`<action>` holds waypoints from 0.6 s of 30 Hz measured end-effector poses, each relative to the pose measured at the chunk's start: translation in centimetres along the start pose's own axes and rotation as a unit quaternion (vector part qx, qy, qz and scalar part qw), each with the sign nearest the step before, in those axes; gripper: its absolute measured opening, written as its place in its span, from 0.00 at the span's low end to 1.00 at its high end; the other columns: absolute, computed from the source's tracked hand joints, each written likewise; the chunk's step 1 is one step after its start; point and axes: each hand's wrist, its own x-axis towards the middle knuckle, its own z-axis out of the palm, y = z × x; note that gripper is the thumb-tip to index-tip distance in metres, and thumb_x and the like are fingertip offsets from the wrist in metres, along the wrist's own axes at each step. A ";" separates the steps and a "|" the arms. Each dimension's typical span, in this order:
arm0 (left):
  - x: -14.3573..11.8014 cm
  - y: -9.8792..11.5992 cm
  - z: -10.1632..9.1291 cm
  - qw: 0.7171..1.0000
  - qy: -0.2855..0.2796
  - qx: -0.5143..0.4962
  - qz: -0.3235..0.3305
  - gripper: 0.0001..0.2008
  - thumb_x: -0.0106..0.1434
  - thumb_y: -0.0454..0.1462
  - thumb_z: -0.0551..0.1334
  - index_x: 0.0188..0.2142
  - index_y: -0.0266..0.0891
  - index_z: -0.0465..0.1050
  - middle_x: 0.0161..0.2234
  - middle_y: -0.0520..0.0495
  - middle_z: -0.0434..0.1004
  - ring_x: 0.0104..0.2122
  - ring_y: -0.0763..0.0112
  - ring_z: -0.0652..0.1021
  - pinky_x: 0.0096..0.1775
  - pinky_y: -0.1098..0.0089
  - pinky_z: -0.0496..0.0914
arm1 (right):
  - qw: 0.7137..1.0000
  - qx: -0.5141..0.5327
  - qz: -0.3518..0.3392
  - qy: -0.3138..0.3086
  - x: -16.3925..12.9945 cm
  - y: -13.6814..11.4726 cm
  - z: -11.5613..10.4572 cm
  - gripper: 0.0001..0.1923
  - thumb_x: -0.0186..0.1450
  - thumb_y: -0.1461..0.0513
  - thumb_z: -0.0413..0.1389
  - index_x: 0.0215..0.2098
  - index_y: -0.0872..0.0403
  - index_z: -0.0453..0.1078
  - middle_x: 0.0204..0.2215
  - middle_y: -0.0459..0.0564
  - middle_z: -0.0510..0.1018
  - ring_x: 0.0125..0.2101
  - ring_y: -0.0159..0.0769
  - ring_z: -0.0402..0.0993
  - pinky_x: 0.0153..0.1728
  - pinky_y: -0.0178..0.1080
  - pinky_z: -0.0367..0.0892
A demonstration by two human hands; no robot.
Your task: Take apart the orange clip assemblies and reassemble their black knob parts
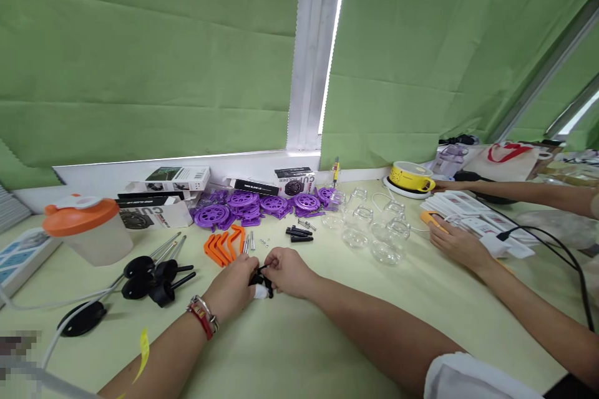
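My left hand (236, 287) and my right hand (291, 272) meet near the middle of the table, fingers closed around a small black plastic part (268, 284). My fingers cover much of it, so its exact kind does not show. A white piece (261, 291) shows at my left fingertips; I cannot tell whether it is a finger wrap. Just beyond my hands lie orange angled pieces (217, 250), thin metal pins (253, 240), black tapered tubes (299, 235) and small springs (307, 224). To the left rest black round parts with metal rods (163, 292).
Purple wheel-shaped parts (213, 216) and cup holder boxes (294, 183) line the back. Glass jars (386, 250) stand right of centre. An orange-lidded cup (100, 243) and white cable (60, 324) are left. A co-worker's hand (456, 243) holds something orange at right, near a yellow pot (409, 176).
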 end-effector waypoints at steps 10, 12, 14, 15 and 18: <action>-0.5 0.7 -0.5 0.998 0.009 0.031 -0.048 0.03 0.56 0.34 0.54 0.29 0.38 0.64 0.33 0.43 0.69 0.33 0.63 0.72 0.34 0.68 0.63 | 0.971 -0.206 -0.068 0.098 -0.1 -0.5 -4.1 0.05 0.59 0.65 0.53 0.35 0.54 0.67 0.27 0.48 0.73 0.26 0.31 0.69 0.26 0.33 0.60; -0.6 1.0 -0.5 0.997 0.008 0.038 -0.061 0.03 0.57 0.35 0.53 0.30 0.38 0.64 0.35 0.42 0.69 0.33 0.63 0.72 0.34 0.68 0.64 | 0.933 -0.308 -0.084 0.166 0.1 -0.4 -6.2 0.06 0.59 0.67 0.52 0.35 0.54 0.68 0.34 0.50 0.73 0.32 0.33 0.69 0.30 0.33 0.58; -0.7 1.2 -0.5 0.996 0.011 0.046 -0.072 0.04 0.57 0.35 0.53 0.30 0.37 0.64 0.36 0.41 0.69 0.34 0.63 0.72 0.34 0.68 0.64 | 0.909 -0.370 -0.062 0.182 0.5 -0.1 -8.0 0.08 0.58 0.67 0.53 0.36 0.53 0.69 0.36 0.49 0.72 0.34 0.34 0.67 0.31 0.33 0.55; -0.7 1.2 -0.4 0.996 0.013 0.050 -0.076 0.04 0.58 0.35 0.53 0.30 0.37 0.64 0.36 0.41 0.69 0.34 0.63 0.73 0.34 0.68 0.64 | 0.903 -0.389 -0.051 0.176 0.6 0.1 -8.5 0.08 0.58 0.66 0.54 0.37 0.52 0.69 0.36 0.49 0.72 0.35 0.35 0.67 0.31 0.33 0.54; -0.6 1.3 -0.3 0.994 0.013 0.060 -0.086 0.04 0.58 0.35 0.53 0.30 0.37 0.64 0.37 0.40 0.69 0.34 0.63 0.73 0.34 0.68 0.64 | 0.900 -0.410 -0.034 0.146 1.1 0.8 -9.1 0.10 0.57 0.65 0.57 0.38 0.51 0.70 0.37 0.48 0.72 0.36 0.35 0.67 0.31 0.33 0.53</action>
